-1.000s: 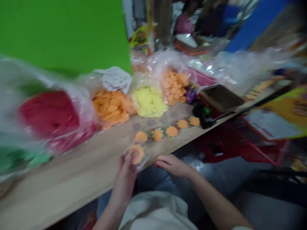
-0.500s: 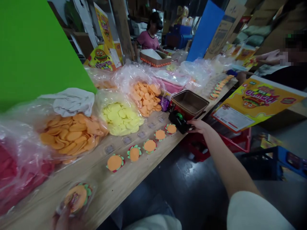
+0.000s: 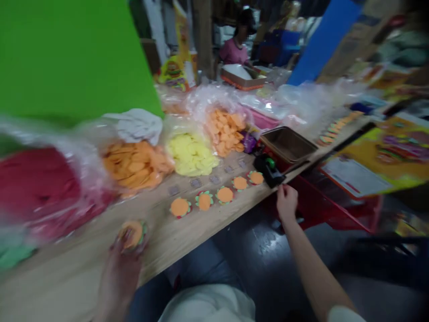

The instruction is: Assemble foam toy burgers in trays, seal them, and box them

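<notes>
My left hand point(image 3: 122, 264) is closed around a clear plastic pack point(image 3: 134, 236) above the table's near left part. Inside the pack sits an orange round with a green frilled edge, like a small toy burger. My right hand point(image 3: 287, 201) is closed, thumb and fingers pressed together, just below the front end of a black tape dispenser point(image 3: 272, 174) with a green core. Whatever those fingers pinch is too small and blurred to make out. Between my hands, several burger-like stacks point(image 3: 225, 195) of orange rounds with green and red edges stand in a row along the table's front.
Small clear pieces point(image 3: 195, 182) lie behind the row. Bags of red point(image 3: 40, 183), orange point(image 3: 134, 163) and yellow pieces point(image 3: 191, 154) line the back. A brown bin point(image 3: 288, 145) stands behind the dispenser, a red crate point(image 3: 335, 205) below the table's right. Across sits a person in pink point(image 3: 233, 51).
My right hand has drawn back off the dispenser's front end, its fingers now bunched. My left hand still holds the pack. The whole view has swung left.
</notes>
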`<control>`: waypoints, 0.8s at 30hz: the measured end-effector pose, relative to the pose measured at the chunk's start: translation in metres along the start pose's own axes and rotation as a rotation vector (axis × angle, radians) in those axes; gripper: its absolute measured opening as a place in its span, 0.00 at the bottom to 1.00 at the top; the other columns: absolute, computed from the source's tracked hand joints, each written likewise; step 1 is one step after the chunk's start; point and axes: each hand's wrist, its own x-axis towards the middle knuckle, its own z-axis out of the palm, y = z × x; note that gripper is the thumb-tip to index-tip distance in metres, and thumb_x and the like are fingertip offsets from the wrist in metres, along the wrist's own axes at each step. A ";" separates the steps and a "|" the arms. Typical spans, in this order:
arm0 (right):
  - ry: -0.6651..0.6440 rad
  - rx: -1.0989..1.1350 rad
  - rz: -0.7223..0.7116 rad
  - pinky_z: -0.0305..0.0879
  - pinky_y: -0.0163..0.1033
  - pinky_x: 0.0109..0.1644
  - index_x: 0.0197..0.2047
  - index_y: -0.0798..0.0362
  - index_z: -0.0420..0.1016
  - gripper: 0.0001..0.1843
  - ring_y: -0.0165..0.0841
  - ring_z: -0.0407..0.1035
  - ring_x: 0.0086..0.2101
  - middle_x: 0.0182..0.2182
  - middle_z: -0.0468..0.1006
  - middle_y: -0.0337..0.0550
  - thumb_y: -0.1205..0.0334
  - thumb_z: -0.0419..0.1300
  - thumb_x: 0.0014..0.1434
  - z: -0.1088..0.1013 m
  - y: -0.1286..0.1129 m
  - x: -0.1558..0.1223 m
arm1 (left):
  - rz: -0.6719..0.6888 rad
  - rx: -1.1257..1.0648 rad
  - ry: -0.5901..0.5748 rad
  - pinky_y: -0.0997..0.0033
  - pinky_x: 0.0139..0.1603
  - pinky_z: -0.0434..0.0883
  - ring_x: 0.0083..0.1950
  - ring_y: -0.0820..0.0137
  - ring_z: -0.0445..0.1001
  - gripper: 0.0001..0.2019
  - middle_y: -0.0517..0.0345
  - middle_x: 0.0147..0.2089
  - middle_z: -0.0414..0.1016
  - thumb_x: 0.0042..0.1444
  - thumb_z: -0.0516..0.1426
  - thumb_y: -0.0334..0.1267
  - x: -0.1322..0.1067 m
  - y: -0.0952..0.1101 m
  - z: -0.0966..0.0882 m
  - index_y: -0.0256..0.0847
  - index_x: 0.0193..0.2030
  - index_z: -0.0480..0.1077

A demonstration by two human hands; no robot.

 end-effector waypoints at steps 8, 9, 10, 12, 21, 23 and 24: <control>-1.047 0.176 -0.231 0.65 0.36 0.34 0.51 0.49 0.67 0.18 0.29 0.66 0.28 0.29 0.72 0.39 0.57 0.55 0.57 0.107 -0.096 -0.209 | 0.046 -0.209 -0.176 0.71 0.45 0.68 0.50 0.70 0.70 0.14 0.57 0.53 0.69 0.55 0.55 0.42 -0.039 0.028 0.018 0.46 0.49 0.65; -1.110 0.214 -0.253 0.65 0.35 0.34 0.56 0.48 0.62 0.22 0.29 0.66 0.28 0.28 0.72 0.37 0.58 0.55 0.57 0.117 -0.104 -0.227 | 0.071 -0.214 -0.177 0.70 0.46 0.68 0.50 0.70 0.70 0.14 0.57 0.52 0.69 0.55 0.55 0.41 -0.043 0.031 0.016 0.46 0.49 0.64; -1.145 0.251 -0.271 0.65 0.35 0.35 0.59 0.47 0.58 0.26 0.28 0.66 0.28 0.28 0.72 0.36 0.59 0.55 0.57 0.125 -0.111 -0.241 | 0.093 -0.218 -0.182 0.69 0.46 0.68 0.50 0.70 0.70 0.14 0.57 0.52 0.69 0.55 0.54 0.41 -0.048 0.033 0.012 0.45 0.49 0.64; -1.163 0.305 -0.291 0.65 0.34 0.36 0.62 0.46 0.52 0.30 0.27 0.66 0.28 0.27 0.71 0.35 0.60 0.55 0.57 0.138 -0.119 -0.257 | 0.129 -0.225 -0.190 0.68 0.47 0.68 0.49 0.69 0.70 0.14 0.56 0.52 0.69 0.55 0.55 0.41 -0.055 0.038 0.004 0.45 0.49 0.64; -1.147 0.211 -0.287 0.64 0.35 0.34 0.64 0.49 0.46 0.36 0.27 0.65 0.26 0.24 0.71 0.32 0.62 0.57 0.55 0.149 -0.129 -0.272 | 0.207 -0.252 -0.160 0.65 0.51 0.66 0.53 0.67 0.69 0.14 0.55 0.52 0.70 0.54 0.56 0.38 -0.060 0.047 -0.016 0.43 0.47 0.64; -1.118 0.173 -0.292 0.64 0.36 0.35 0.64 0.49 0.46 0.36 0.27 0.65 0.27 0.24 0.71 0.32 0.63 0.57 0.55 0.147 -0.130 -0.275 | 0.200 -0.257 -0.165 0.65 0.50 0.67 0.51 0.67 0.69 0.14 0.56 0.51 0.70 0.54 0.55 0.38 -0.060 0.048 -0.017 0.43 0.48 0.64; -1.107 0.159 -0.290 0.64 0.36 0.36 0.64 0.49 0.46 0.36 0.28 0.65 0.27 0.24 0.70 0.32 0.63 0.57 0.55 0.146 -0.131 -0.276 | 0.197 -0.258 -0.165 0.66 0.49 0.67 0.50 0.67 0.70 0.14 0.56 0.50 0.71 0.54 0.55 0.38 -0.060 0.047 -0.017 0.44 0.48 0.64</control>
